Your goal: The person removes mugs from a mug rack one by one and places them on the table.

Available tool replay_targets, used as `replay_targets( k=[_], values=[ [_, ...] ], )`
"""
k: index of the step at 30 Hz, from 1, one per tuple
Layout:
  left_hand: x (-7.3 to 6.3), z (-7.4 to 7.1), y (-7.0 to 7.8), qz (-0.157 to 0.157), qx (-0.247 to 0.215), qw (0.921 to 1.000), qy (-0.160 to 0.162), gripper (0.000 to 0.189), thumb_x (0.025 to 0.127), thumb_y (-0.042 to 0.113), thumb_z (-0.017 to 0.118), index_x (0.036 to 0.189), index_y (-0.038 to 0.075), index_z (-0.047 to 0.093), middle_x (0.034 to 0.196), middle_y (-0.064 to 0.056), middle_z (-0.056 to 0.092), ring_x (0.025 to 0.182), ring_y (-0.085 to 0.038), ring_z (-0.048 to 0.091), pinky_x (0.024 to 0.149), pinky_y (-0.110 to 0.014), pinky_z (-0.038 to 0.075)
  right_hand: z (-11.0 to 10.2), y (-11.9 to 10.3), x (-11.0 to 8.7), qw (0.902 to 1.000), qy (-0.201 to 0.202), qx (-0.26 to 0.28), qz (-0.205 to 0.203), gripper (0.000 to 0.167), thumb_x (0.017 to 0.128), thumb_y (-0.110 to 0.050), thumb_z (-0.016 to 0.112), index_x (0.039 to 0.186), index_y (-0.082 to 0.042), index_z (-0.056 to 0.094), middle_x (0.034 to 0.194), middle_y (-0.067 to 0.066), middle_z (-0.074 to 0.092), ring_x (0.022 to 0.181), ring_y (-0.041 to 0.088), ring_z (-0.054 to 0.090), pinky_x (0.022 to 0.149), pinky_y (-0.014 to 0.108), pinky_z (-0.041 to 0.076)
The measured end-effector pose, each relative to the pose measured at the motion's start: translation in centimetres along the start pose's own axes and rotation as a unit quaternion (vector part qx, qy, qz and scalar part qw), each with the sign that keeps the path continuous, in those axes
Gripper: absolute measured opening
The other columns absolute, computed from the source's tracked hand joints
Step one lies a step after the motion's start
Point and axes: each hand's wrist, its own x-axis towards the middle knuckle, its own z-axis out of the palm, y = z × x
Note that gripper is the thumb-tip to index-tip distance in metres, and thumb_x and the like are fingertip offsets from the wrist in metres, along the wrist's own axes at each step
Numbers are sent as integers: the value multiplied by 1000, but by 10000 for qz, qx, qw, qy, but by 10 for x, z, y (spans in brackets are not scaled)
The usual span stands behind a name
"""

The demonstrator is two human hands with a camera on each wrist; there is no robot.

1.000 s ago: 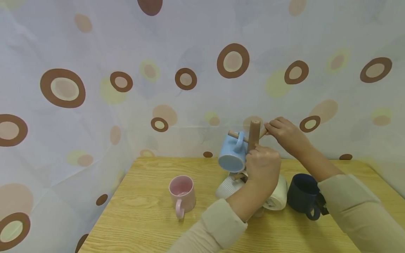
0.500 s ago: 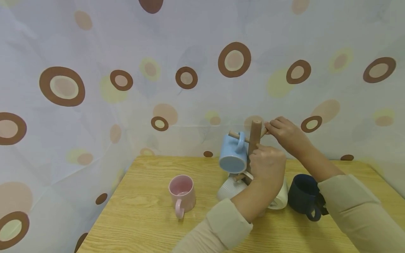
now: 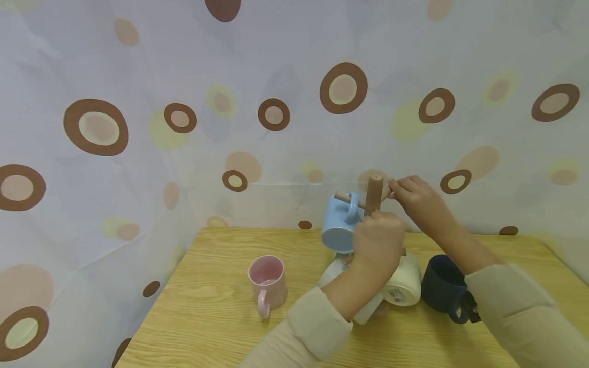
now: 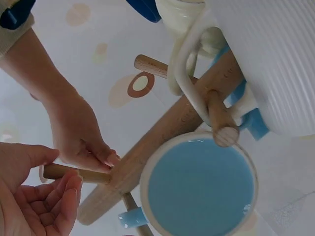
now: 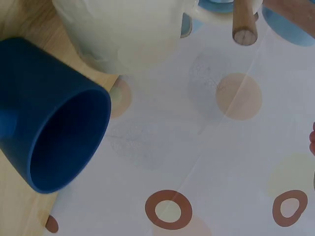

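Note:
A wooden mug tree (image 3: 374, 191) stands at the back of the table, its post leaning across the left wrist view. My left hand (image 3: 379, 240) holds a front peg (image 4: 78, 174) between thumb and curled fingers. My right hand (image 3: 421, 202) pinches an upper peg on the right side; in the left wrist view that hand (image 4: 76, 130) is behind the post. On the upper left peg a light blue mug (image 3: 338, 225) hangs by its handle. Lower down hang a white ribbed mug (image 4: 275, 64), partly hidden by my left arm, and a cream mug (image 3: 402, 286).
On the wooden table (image 3: 198, 306), a pink mug (image 3: 268, 286) stands upright to the left. A dark blue mug (image 3: 442, 283) is at the right, beside the cream mug and my right forearm. Behind the table hangs a dotted cloth (image 3: 294, 76).
My left hand has shifted slightly right and then back left and lower, staying at the post. More of the cream mug's underside shows. The right hand keeps its place on its peg.

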Motion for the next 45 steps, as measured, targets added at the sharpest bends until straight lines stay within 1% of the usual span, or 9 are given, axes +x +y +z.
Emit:
replay_targets(
  k=[7,13,16,20,24,29,31,40,45],
  values=[
    [-5,11,-19,-71,-1064,9925,604,44,81,58,58,58,20,59,50,11,52,40,-1,48,36,-13,35,-4,-15,0,9980,217,410,419,35,68,5,74,101,8,64,83,16,61,78,32,57,67,38,51],
    [-10,20,-43,-19,-2327,9660,1125,39,80,52,65,68,15,61,50,8,54,39,-2,45,37,-11,28,-10,-25,-5,9927,480,526,977,32,67,6,75,98,8,66,83,19,63,79,34,58,68,40,50],
    [-13,26,-57,-158,-3297,9396,907,33,83,40,65,72,10,64,61,3,63,50,-6,57,43,-10,37,-13,-28,-8,9862,613,632,1401,26,68,6,75,92,8,67,85,21,64,83,36,58,72,40,49],
    [-17,36,-72,-709,-4222,9030,362,28,85,32,64,91,5,67,79,-3,69,69,-13,65,55,-14,47,-19,-33,-11,9767,864,969,1711,23,69,8,73,91,8,67,87,20,66,88,35,58,79,38,45],
    [-21,48,-83,-1296,-4339,8916,14,31,85,34,63,97,5,67,84,-5,69,76,-17,64,59,-20,49,-26,-41,-14,9736,1040,1174,1660,19,86,-10,64,94,7,66,89,20,66,89,35,58,83,33,42],
    [-25,60,-92,-1756,-4399,8805,-155,32,84,33,64,99,4,66,89,-7,68,82,-19,64,65,-27,51,-34,-53,-16,9712,1191,1297,1603,53,96,-42,45,98,7,65,91,21,65,90,35,56,92,15,37],
    [-26,63,-95,-1932,-4544,8691,-288,33,84,33,64,102,4,66,93,-9,67,86,-21,63,69,-30,51,-36,-57,-17,9713,1265,1281,1554,57,95,-46,43,99,7,65,91,22,65,90,36,56,93,14,36],
    [-24,75,-96,-2526,-5052,8198,-938,43,86,33,62,115,1,58,106,-14,64,97,-27,60,78,-37,51,-39,-69,-17,9813,1310,696,1230,55,94,-43,47,97,10,64,90,25,64,84,39,59,75,40,46],
    [-23,80,-93,-2875,-5369,7852,-1122,44,86,31,63,115,-1,58,107,-16,63,98,-29,59,78,-38,52,-41,-76,-14,9854,1245,399,1086,55,93,-43,49,96,10,63,88,25,63,81,38,60,69,45,50]
  ],
)
